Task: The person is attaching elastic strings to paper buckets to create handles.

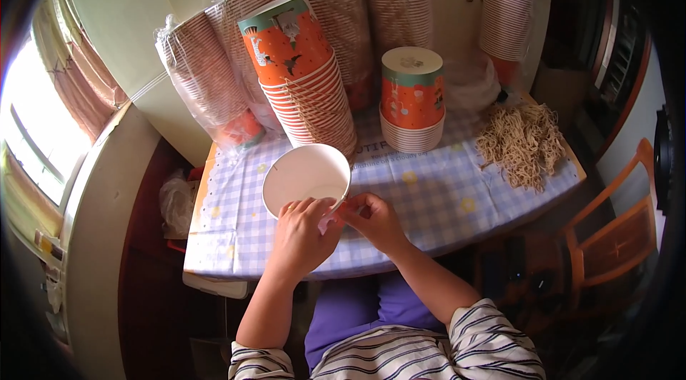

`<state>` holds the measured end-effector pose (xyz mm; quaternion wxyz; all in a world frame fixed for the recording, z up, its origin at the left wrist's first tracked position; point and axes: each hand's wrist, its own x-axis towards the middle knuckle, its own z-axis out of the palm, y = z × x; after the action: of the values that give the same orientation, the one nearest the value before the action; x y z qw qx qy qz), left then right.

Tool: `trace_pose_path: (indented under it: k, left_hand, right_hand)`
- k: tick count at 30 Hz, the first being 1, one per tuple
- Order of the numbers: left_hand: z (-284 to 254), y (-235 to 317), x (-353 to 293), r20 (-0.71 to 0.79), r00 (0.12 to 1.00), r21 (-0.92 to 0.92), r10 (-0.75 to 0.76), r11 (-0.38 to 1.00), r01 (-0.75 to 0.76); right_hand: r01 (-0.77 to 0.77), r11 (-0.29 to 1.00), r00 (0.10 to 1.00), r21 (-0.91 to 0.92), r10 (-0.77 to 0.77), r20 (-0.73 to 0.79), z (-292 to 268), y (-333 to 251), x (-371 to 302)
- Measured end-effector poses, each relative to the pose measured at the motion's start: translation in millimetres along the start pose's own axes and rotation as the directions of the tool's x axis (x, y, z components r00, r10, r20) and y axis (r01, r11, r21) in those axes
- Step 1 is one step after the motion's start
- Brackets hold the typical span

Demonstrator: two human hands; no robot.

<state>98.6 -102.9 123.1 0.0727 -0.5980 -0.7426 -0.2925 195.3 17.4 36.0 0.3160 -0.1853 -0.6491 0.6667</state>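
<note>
Presently, white cup lies just beyond & L of fingers of R hand, which pinch its R rim; L hand, nearer cup's middle, grasps near rim; axis tilted w/ mouth up.

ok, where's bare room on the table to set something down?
Tablecloth front-left, left of the left hand and held tub; also between right hand, short tub stack and string pile. Crowded along the back: tall tub stack, bagged stacks.
</note>
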Motion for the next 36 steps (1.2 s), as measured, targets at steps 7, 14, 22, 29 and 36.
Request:
trace_pose_path:
  k: [7, 14, 22, 29, 36]
  left_hand:
    - [14, 1, 10, 0.035, 0.996, 0.023, -0.082, 0.996, 0.081]
    - [19, 0, 14, 0.050, 0.986, 0.002, -0.157, 0.988, 0.157]
    - [21, -1, 16, 0.031, 0.992, -0.025, -0.121, 0.992, 0.122]
    - [16, 2, 18, 0.093, 0.985, -0.038, -0.146, 0.988, 0.150]
    - [23, 1, 18, 0.027, 0.991, -0.019, -0.131, 0.991, 0.131]
  right_hand:
    - [0.014, 0.994, 1.000, 0.104, -0.014, 0.002, 7, 10, 5]
    - [0.092, 0.992, 0.995, 0.086, -0.087, -0.054, 2, 13, 4]
    - [0.081, 0.996, 0.994, 0.048, -0.078, -0.071, -5, 6, 3]
    - [0.099, 0.995, 0.992, 0.004, -0.099, -0.084, -5, -2, 0]
    - [0.103, 0.991, 0.989, -0.082, -0.111, -0.102, 0, -1, -1]
